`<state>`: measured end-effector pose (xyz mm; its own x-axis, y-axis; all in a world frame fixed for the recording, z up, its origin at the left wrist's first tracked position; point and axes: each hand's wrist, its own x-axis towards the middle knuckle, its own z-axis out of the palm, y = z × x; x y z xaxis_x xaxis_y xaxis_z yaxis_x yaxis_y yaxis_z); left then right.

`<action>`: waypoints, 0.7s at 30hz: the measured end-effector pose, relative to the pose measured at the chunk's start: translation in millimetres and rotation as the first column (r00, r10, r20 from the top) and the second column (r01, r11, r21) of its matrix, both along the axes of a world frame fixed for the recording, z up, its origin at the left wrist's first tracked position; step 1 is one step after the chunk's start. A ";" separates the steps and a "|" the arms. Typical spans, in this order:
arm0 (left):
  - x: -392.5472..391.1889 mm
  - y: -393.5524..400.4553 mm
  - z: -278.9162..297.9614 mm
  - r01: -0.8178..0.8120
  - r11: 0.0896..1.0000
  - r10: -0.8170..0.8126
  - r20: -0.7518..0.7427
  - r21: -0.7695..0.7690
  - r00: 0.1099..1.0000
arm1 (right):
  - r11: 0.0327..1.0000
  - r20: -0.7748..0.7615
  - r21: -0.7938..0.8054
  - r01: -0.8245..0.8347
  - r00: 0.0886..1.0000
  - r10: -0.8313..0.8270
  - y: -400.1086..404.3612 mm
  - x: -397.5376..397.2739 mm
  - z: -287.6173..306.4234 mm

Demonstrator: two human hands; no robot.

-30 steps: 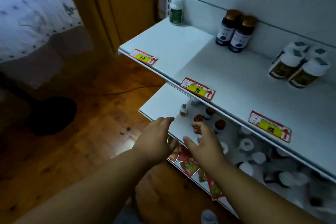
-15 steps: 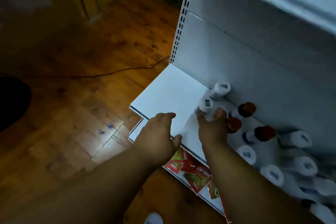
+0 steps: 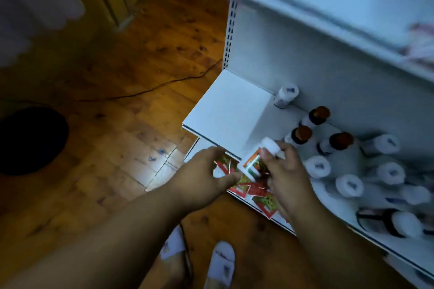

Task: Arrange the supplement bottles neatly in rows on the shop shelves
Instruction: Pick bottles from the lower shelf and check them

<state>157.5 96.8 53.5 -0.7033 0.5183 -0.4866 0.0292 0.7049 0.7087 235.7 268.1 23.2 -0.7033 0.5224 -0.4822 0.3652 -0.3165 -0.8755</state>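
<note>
Grip, right: right hand (image 3: 285,171) pinches a white-capped bottle (image 3: 257,159), thumb and fingertips curled round the cap end, so the bottle hangs tilted, cap up and to the right, base down and to the left.
Grip, left: left hand (image 3: 202,177) is loosely spread, thumb pointing right toward the bottle's base; fingers relaxed, holding nothing. Whether the thumb touches the base, I cannot tell.
Bottle position: held up just over the front edge of the lower shelf (image 3: 225,110), above the price tags (image 3: 254,191).
Arm pose: both forearms reach forward and down from the bottom of the view, right wrist bent inward, left palm facing down.
Labels: the held bottle carries a red, green and orange label; the print is too blurred to read. The red tags along the shelf edge are likewise unreadable.
Shelf stock: one white-capped bottle (image 3: 285,96) stands alone at the back left corner; three brown-capped bottles (image 3: 319,130) stand just right of it; a cluster of white-capped bottles (image 3: 350,182) fills the right part, some lying over.
Upper shelf: upper shelf (image 3: 328,7) overhangs, blurred.
Below: wooden floor (image 3: 117,77), a thin cable (image 3: 150,89), white slippers (image 3: 220,265).
</note>
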 end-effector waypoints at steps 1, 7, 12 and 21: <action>12.6 -6.1 16.1 -0.055 0.997 0.051 0.075 0.049 0.996 | 0.999 -0.020 -0.040 0.006 1.000 -0.007 -9.1 14.3 18.5; 100.2 -29.2 174.2 -0.169 0.940 0.067 0.324 0.298 0.944 | 1.000 -0.116 -0.009 -0.021 0.993 0.019 -44.2 106.9 190.4; 130.4 -23.7 254.2 0.047 0.914 -0.168 0.269 0.404 0.948 | 0.980 -0.200 0.182 0.076 0.979 -0.039 -64.5 162.6 281.6; 210.2 14.4 344.1 0.376 0.795 -0.445 0.036 0.475 0.895 | 0.887 -0.353 0.293 0.356 0.903 -0.245 -55.7 271.8 362.1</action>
